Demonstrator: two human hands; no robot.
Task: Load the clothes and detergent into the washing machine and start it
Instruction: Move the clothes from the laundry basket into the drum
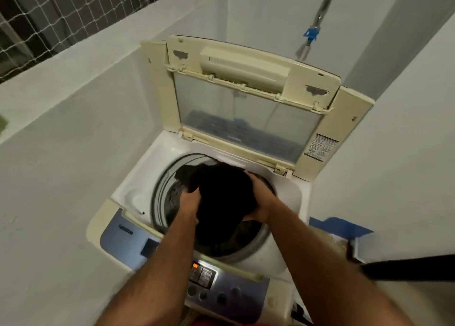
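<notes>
A top-loading washing machine (128, 192) stands in a white corner, its cream lid (248, 114) folded up at the back. A bundle of black clothes (221, 197) hangs over the round drum opening. My left hand (189, 202) grips the bundle on its left side. My right hand (263, 197) grips it on the right. More dark fabric lies lower in the drum (170, 197), partly hidden by the bundle. The control panel (204, 276), with an orange light and round buttons, sits under my forearms.
White walls close in on the left and behind the machine. A water tap with a blue tag (312, 34) is on the back wall. A blue and white packet (344, 229) lies to the right of the machine. Netting (37, 18) covers the upper left.
</notes>
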